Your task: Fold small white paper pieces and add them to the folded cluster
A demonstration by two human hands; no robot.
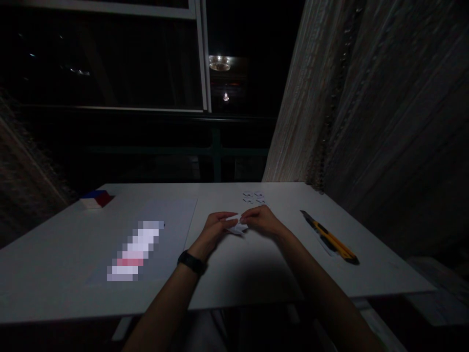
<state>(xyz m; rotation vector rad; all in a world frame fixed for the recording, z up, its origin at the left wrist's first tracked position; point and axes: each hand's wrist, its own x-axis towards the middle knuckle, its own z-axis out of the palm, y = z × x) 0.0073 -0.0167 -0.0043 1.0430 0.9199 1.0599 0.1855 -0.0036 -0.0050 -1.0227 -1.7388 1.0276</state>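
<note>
Both hands meet over the middle of a white table (220, 288), holding a small piece of folded white paper (237, 228) between them. My left hand (217, 228), with a dark band on its wrist, pinches the paper from the left. From the right, my right hand (264, 221) grips its upper edge with thumb and forefinger. The paper's exact folds are partly hidden by the fingers. Just beyond the hands lie several small white pieces with dark marks (253, 197), too small to make out.
A yellow and black utility knife (331, 239) lies to the right with its tip pointing away. At left is a large pale sheet (176, 230) with a blurred-out strip on it. A blue, red and white cube-like block (95, 199) sits at the far left. Curtains (293, 98) hang behind.
</note>
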